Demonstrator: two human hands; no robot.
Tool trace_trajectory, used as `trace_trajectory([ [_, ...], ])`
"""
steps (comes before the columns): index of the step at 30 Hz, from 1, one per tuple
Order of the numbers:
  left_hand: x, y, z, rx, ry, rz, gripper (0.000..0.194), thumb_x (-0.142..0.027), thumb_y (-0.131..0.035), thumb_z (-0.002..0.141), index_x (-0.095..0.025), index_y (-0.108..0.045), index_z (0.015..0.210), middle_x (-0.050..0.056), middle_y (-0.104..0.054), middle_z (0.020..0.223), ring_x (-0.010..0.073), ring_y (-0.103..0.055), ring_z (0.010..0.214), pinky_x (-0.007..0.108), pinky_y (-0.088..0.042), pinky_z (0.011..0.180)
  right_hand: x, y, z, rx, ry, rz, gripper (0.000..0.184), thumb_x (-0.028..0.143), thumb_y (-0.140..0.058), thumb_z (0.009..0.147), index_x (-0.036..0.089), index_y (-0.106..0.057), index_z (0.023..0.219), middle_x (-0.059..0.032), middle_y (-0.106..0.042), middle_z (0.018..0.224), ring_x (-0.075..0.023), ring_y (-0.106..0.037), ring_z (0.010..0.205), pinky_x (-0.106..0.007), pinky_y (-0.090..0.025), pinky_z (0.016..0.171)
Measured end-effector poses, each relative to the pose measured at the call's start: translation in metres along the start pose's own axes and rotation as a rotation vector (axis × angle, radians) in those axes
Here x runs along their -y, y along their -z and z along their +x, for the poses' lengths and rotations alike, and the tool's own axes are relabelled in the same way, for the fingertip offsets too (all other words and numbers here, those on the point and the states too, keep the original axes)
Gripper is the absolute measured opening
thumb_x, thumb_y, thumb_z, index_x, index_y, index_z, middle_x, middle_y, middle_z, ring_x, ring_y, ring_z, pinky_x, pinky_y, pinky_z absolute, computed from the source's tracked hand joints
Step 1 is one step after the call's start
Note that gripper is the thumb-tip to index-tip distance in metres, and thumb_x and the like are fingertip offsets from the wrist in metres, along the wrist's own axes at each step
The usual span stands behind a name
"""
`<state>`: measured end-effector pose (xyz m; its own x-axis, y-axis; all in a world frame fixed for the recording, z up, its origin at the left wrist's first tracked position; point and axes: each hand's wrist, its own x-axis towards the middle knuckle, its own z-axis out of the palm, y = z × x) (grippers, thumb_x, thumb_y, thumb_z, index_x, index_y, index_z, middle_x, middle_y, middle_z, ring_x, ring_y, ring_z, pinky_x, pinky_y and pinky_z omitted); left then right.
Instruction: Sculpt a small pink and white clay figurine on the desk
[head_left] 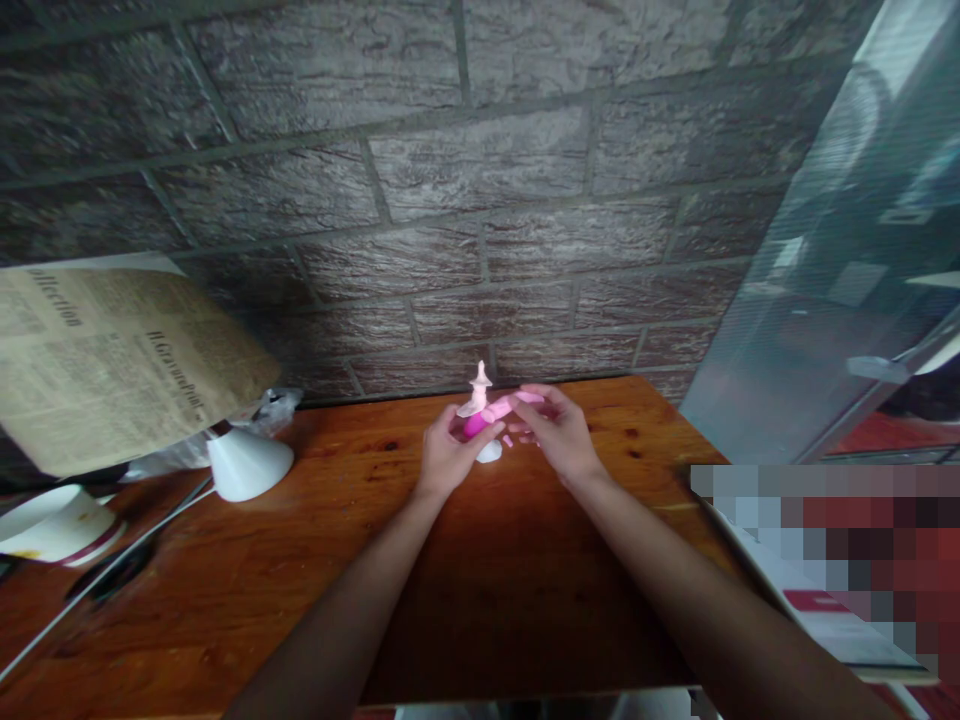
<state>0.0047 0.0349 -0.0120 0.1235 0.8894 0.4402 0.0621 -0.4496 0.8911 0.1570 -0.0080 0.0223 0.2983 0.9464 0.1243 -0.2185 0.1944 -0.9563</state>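
Observation:
Over the far part of the wooden table, my left hand (446, 455) closes its fingers around a small figure-like object with a magenta lower part (475, 426). Its pale pink upper part (480, 385) rises to a point above my fingers. From the right, my right hand (564, 435) grips a long, soft-looking pink piece (501, 408), whose left end meets the magenta part. Whether the two are joined I cannot tell. Just below lies a rounded white piece (489, 453), and a tiny pink bit (508, 441) shows between my hands.
To the left stand a lamp with a newspaper-print shade (127, 350) and white cone base (250, 464), a paper cup (60, 525) and a white cable (135, 545). A brick wall (480, 160) borders the table (322, 480) behind; a glass panel (810, 260) stands right.

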Motion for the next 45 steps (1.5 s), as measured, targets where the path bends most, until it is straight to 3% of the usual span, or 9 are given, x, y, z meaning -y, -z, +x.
trace_trajectory([
  [10,-0.003,-0.001,-0.002,0.034,0.005,-0.017,0.039,-0.037,-0.078,0.070,-0.015,-0.065,0.098,0.008,-0.073,0.095,0.0184,-0.069,0.083,0.028,-0.055,0.074,-0.002,0.001,0.000,-0.006,0.121,-0.096,0.045,0.047,-0.076,0.067,0.019,-0.060,0.098,-0.0015,-0.070,0.076,-0.0161,-0.068,0.056,-0.023,-0.052,0.045],
  [27,-0.013,-0.002,-0.001,0.000,0.070,-0.131,0.033,-0.038,-0.079,0.066,-0.014,-0.069,0.087,0.008,-0.076,0.090,0.0214,-0.072,0.082,0.033,-0.058,0.078,-0.007,0.005,0.003,-0.024,0.181,-0.179,0.043,0.050,-0.073,0.070,0.019,-0.061,0.098,-0.0020,-0.070,0.078,-0.0145,-0.065,0.054,-0.024,-0.051,0.048],
  [45,-0.009,-0.002,-0.002,0.015,0.033,-0.096,0.036,-0.037,-0.078,0.069,-0.014,-0.069,0.095,0.008,-0.075,0.095,0.0199,-0.071,0.082,0.029,-0.058,0.075,-0.006,0.007,0.002,-0.011,0.248,-0.286,0.037,0.048,-0.069,0.075,0.021,-0.063,0.099,-0.0028,-0.071,0.078,-0.0165,-0.067,0.058,-0.028,-0.053,0.056],
])
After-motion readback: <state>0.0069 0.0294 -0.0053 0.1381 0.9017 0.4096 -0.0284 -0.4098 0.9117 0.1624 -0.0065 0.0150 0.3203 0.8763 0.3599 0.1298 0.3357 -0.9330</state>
